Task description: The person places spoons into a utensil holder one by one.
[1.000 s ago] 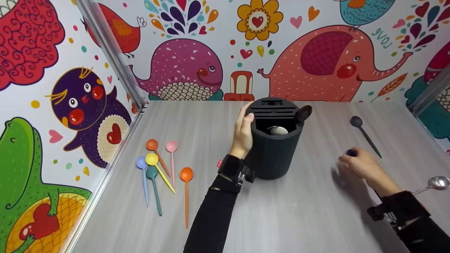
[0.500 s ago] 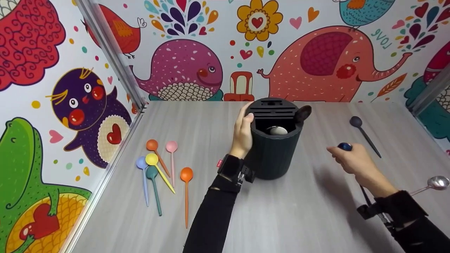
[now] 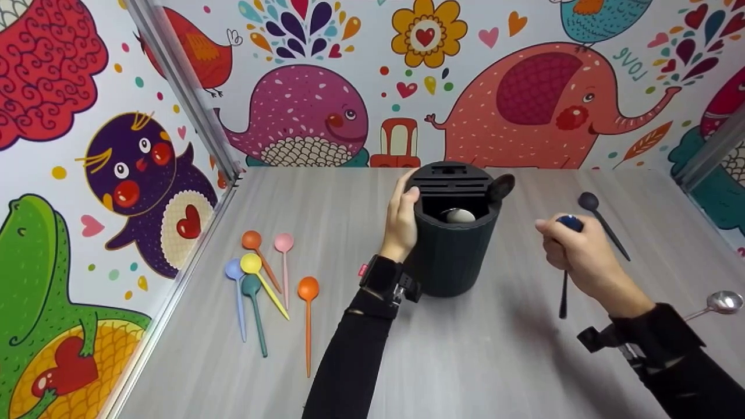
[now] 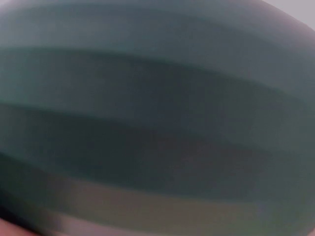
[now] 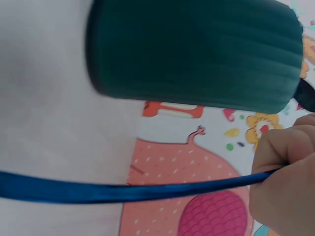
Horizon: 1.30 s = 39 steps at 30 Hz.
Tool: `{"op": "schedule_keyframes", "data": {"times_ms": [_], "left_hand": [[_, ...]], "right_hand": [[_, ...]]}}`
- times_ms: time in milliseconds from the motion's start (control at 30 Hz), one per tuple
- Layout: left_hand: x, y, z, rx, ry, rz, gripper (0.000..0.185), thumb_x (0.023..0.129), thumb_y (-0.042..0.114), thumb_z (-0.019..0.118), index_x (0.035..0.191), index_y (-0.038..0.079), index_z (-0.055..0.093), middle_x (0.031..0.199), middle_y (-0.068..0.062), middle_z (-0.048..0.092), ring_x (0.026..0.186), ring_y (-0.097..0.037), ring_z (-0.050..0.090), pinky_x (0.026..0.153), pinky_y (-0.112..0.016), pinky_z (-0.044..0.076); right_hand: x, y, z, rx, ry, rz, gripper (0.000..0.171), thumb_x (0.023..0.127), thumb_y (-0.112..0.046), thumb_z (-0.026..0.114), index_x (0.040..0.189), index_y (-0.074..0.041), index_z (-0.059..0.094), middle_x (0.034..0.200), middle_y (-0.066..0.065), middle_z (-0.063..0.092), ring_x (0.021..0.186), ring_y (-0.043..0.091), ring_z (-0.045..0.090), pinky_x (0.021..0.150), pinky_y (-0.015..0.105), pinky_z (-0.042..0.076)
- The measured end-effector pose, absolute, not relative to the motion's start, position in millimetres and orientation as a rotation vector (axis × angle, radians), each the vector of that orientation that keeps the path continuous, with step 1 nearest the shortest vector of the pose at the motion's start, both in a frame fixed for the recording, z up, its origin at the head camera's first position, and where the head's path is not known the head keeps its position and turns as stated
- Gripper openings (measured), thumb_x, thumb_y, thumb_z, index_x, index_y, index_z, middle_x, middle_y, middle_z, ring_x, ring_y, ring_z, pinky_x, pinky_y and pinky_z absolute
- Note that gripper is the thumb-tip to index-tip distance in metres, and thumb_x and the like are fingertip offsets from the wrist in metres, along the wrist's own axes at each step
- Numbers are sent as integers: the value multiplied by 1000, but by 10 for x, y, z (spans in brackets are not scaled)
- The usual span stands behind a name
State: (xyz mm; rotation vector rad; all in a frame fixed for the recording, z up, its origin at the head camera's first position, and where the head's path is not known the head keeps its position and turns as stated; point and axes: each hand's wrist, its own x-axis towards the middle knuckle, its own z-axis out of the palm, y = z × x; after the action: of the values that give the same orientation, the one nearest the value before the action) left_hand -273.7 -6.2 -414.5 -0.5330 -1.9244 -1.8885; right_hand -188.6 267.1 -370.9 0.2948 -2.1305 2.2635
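Observation:
A dark green ribbed utensil holder (image 3: 451,262) with a slotted black top stands upright on the table. My left hand (image 3: 400,224) grips its left side, thumb near the rim; its ribbed wall (image 4: 157,98) fills the left wrist view. A dark spoon (image 3: 502,187) leans out at the rim's right, and a pale rounded spoon bowl (image 3: 461,216) shows inside the front opening. To the right of the holder, above the table, my right hand (image 3: 582,256) grips a shiny blue spoon (image 5: 147,191) near its bowl, with the handle pointing down.
On the left lie several coloured spoons, among them an orange spoon (image 3: 308,291), a yellow spoon (image 3: 252,263) and a pink spoon (image 3: 284,243). A black spoon (image 3: 589,202) lies at the back right, a silver spoon (image 3: 724,302) at the right edge. Printed wall panels (image 3: 326,116) border the table.
My right hand has lifted away from the table and moved slightly left and farther back, turning the blue spoon's handle downward. My left hand and the utensil holder stay put.

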Motion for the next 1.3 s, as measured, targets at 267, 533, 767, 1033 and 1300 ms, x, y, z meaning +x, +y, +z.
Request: {"op": "schedule_keyframes", "data": {"times_ms": [267,533,767,1033,1300], "left_hand": [[-2754,-64,-4161,-546,-1919,-1873,58,99,26,32,146,-5,46,148,-21,50,138,-26,45,116,-37,33],[-2744,-80,-4149,-532,-1921,-1869,59,99,27,32,146,-5,47,147,-20,51,138,-26,45,115,-37,33],[-2735,-89,-4148,-508,-1925,-1891,60,98,28,32,146,-4,47,148,-20,50,139,-26,45,116,-37,33],[-2731,-67,-4155,-506,-1921,-1890,58,98,27,33,145,-5,47,148,-20,51,138,-26,46,115,-37,33],[-2732,-49,-4137,-511,-1922,-1883,58,99,26,32,145,-5,47,147,-20,51,138,-26,45,116,-37,33]], "right_hand": [[-1890,2496,-3459,440,-1884,2389,34,100,3,54,67,0,44,56,5,25,45,18,18,41,33,13],[-1888,2332,-3224,636,-1758,2433,33,101,3,49,69,-1,50,57,5,28,44,18,20,40,32,13],[-1912,2260,-2991,789,-1548,2547,31,99,8,46,69,1,46,57,5,29,46,14,19,41,29,14],[-1887,2249,-2756,816,-1360,2618,31,100,6,41,70,5,49,56,6,29,42,14,21,39,27,13],[-1864,2223,-2563,847,-1257,2596,34,100,3,41,66,4,43,56,6,29,41,14,23,38,26,14]]}}
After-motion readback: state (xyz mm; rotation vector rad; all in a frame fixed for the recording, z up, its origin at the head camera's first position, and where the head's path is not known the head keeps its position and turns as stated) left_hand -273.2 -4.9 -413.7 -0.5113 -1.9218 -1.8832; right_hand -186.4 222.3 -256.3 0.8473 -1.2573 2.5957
